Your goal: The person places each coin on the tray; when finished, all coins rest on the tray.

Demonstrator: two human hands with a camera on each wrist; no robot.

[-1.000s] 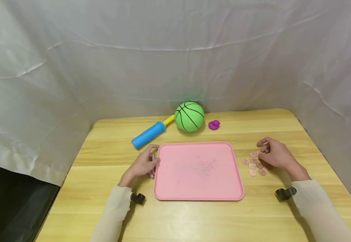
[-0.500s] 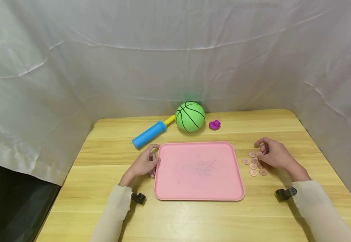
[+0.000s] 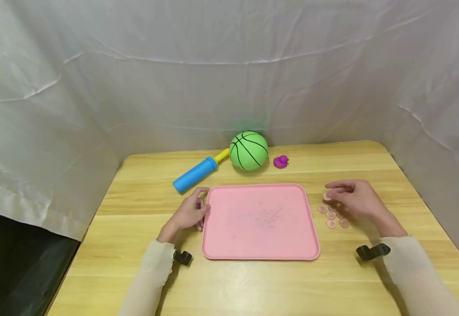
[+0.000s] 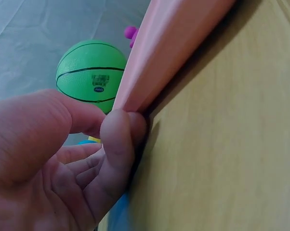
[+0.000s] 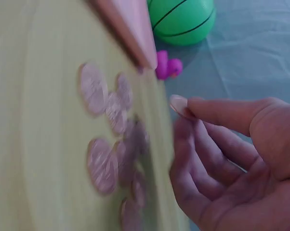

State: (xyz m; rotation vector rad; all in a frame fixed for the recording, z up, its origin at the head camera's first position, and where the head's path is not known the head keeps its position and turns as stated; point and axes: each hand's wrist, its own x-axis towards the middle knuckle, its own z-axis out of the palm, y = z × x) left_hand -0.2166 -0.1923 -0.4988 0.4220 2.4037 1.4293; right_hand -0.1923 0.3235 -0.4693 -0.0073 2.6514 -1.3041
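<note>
A pink rectangular tray (image 3: pixel 261 237) lies flat on the table. My left hand (image 3: pixel 187 213) pinches its left rim between thumb and finger, as the left wrist view shows close up. To the right of the tray, my right hand (image 3: pixel 357 199) holds one copper-coloured coin (image 5: pixel 179 104) between thumb and fingertips, raised above the table. Several more coins (image 3: pixel 330 224) lie flat in a loose cluster below that hand, some of them partly hidden by it. The tray carries only dark scuff marks.
Behind the tray are a blue hand pump (image 3: pixel 195 174) with a yellow end, a green ball (image 3: pixel 248 150) with black lines, and a small purple toy duck (image 3: pixel 281 161). A pale curtain (image 3: pixel 197 96) hangs along the back and sides of the wooden table (image 3: pixel 249 285).
My right hand has picked a coin up from the cluster and moved slightly left with it. The left hand keeps its hold on the tray rim.
</note>
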